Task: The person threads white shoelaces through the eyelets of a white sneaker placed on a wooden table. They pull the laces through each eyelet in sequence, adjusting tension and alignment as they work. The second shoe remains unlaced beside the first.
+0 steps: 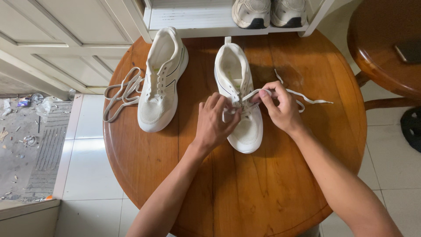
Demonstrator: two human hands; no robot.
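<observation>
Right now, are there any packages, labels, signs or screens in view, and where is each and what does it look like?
Phone-like screen: top right, flat on the second wooden table; dark rectangle, unlit.
No packages, signs or clear labels show elsewhere; the round table holds only two white shoes, the left shoe unlaced and the right shoe under both hands.

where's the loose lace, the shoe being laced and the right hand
loose lace (120, 94), head view, on its looped middle
shoe being laced (250, 134), head view, on its toe
right hand (280, 107), head view, on the back of the hand
</observation>
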